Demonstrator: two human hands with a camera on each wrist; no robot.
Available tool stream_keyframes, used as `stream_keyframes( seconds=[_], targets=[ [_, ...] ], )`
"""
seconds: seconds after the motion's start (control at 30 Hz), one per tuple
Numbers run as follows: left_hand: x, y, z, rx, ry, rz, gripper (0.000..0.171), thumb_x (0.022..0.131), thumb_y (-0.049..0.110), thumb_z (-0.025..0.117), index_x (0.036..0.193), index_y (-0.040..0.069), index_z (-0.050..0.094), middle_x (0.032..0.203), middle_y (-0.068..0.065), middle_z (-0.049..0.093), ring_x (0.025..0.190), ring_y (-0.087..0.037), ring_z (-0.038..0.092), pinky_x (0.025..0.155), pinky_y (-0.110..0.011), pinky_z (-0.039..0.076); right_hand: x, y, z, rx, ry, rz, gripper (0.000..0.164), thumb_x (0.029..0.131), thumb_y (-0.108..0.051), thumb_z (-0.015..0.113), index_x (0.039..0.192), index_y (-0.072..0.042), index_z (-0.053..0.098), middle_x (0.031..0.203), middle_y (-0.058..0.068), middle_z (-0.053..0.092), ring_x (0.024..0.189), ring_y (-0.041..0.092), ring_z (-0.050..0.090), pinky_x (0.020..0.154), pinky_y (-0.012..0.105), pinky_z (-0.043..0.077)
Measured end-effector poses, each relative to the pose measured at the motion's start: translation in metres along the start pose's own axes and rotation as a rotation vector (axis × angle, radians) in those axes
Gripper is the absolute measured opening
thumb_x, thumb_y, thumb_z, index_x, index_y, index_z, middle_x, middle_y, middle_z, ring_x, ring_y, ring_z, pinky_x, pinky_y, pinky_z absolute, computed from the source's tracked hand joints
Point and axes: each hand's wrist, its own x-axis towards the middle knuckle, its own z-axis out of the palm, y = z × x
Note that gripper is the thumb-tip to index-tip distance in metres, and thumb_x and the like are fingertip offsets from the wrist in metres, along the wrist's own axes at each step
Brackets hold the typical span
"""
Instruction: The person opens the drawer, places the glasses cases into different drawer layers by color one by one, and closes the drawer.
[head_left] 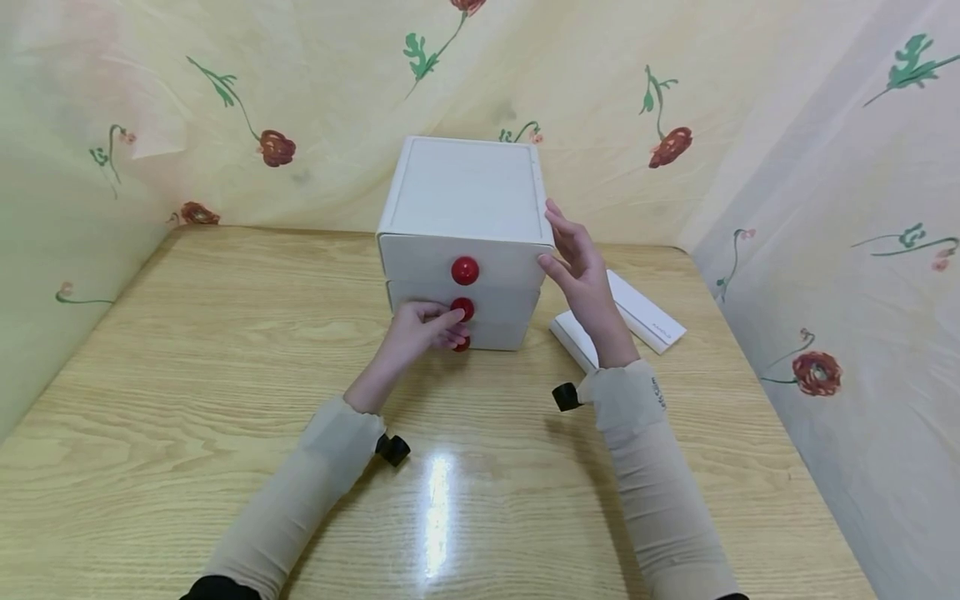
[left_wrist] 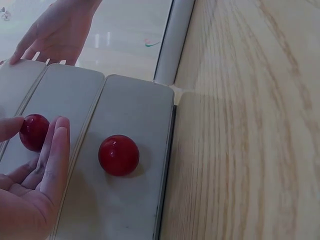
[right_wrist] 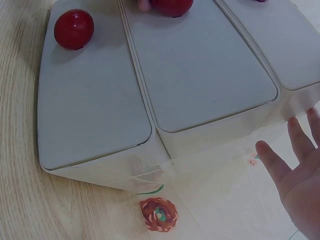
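A white three-drawer box (head_left: 472,187) stands on the table with its drawer fronts facing me. Each front has a round red knob; the top knob (head_left: 465,270) is uncovered. My left hand (head_left: 420,332) pinches the middle drawer knob (left_wrist: 34,132) between thumb and fingers. In the left wrist view the bottom knob (left_wrist: 118,155) shows whole, while the hand partly covers it in the head view. At the box's upper right front corner is my right hand (head_left: 587,279), its thumb at the front edge and its extended fingers along the side.
Two long white flat boxes lie right of the drawers: one farther back (head_left: 645,312), the other (head_left: 576,337) partly behind my right wrist. A flower-patterned cloth (head_left: 337,100) hangs behind and at both sides of the wooden table (head_left: 225,350).
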Motion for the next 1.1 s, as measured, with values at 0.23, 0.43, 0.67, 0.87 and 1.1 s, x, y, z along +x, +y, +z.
stream_keyframes(
  seconds=[0.23,0.43,0.67,0.87,1.1],
  targets=[
    [0.000,0.000,-0.001,0.013,-0.008,-0.020,0.029,0.096,0.013,0.059,0.104,-0.013,0.067,0.093,-0.025,0.072,0.070,-0.009,0.070,0.071,-0.029,0.061,0.000,0.001,0.000,0.005,0.003,0.004,0.049,0.098,-0.011,0.056,0.144,-0.016,0.043,0.160,-0.009,0.028,0.147,0.021,0.029,0.119,0.056,0.023],
    [-0.002,0.005,-0.005,0.038,-0.047,-0.061,0.032,0.097,0.017,0.058,0.108,-0.011,0.067,0.097,-0.024,0.072,0.075,-0.014,0.071,0.079,-0.037,0.060,0.000,0.001,0.000,-0.002,0.008,0.002,0.049,0.098,-0.010,0.056,0.144,-0.016,0.042,0.160,-0.009,0.028,0.148,0.022,0.029,0.119,0.056,0.023],
    [-0.011,0.020,-0.011,0.114,-0.146,-0.113,0.034,0.095,0.019,0.062,0.110,-0.011,0.065,0.098,-0.025,0.072,0.092,-0.039,0.070,0.087,-0.050,0.056,0.000,0.001,0.000,0.006,0.007,0.009,0.049,0.097,-0.011,0.056,0.144,-0.017,0.042,0.160,-0.010,0.028,0.148,0.020,0.029,0.119,0.055,0.024],
    [-0.024,0.041,-0.010,0.224,-0.199,-0.121,0.036,0.095,0.023,0.062,0.113,-0.008,0.065,0.105,-0.025,0.071,0.090,-0.029,0.072,0.084,-0.041,0.059,0.000,-0.001,0.000,0.005,0.009,0.002,0.049,0.097,-0.011,0.057,0.144,-0.016,0.042,0.160,-0.009,0.028,0.147,0.021,0.029,0.119,0.055,0.023],
    [-0.041,0.069,-0.020,0.214,-0.090,-0.023,0.034,0.093,0.018,0.065,0.120,-0.002,0.062,0.110,-0.021,0.069,0.099,-0.029,0.068,0.079,-0.029,0.059,0.000,0.000,-0.001,0.000,0.004,0.006,0.049,0.097,-0.010,0.056,0.144,-0.016,0.043,0.160,-0.010,0.028,0.147,0.021,0.030,0.119,0.055,0.023]
  ],
)
